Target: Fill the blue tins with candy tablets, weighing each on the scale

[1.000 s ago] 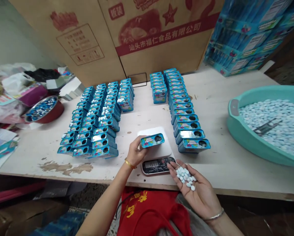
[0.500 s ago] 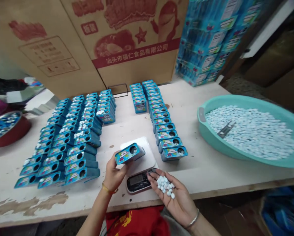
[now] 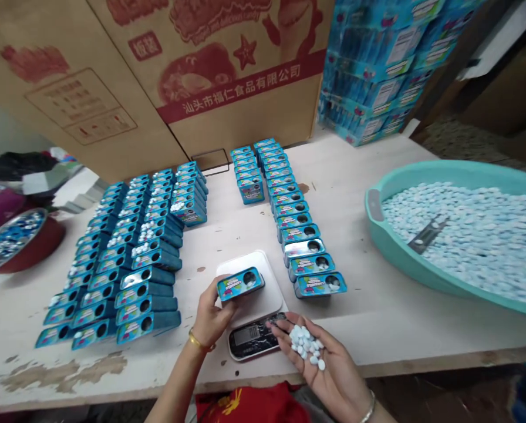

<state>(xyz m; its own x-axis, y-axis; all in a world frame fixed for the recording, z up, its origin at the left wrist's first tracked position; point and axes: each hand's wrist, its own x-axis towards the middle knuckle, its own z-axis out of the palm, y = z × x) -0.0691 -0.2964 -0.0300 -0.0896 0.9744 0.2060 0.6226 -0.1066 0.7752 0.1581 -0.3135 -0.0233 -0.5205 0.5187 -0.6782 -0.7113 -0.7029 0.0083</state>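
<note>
Near the bottom middle of the frame, the left hand (image 3: 211, 317) is closed around a small blue flat tin box with a round hole in its lid (image 3: 240, 283). The fingers pinch its left end, and the box rests on or just above the white plate of a small kitchen scale with a dark screen (image 3: 250, 338); I cannot tell which.

The right hand (image 3: 322, 367), in the lower middle, lies open and palm up like a little cup. A pile of small pale blue round candies (image 3: 306, 345) sits in the palm.

The tin looks light and stiff, with smooth, maybe slippery sides, so holding it by the short ends or long edges seems best. The candies look hard, tiny and quick to roll, so a flat tilted palm could spill them.

On the wooden table (image 3: 377, 317), rows of the same blue tins (image 3: 126, 258) fill the left middle, and more rows (image 3: 289, 211) stand just right of the scale. A big green plastic tub full of candies (image 3: 457, 235) sits at the right.
</note>
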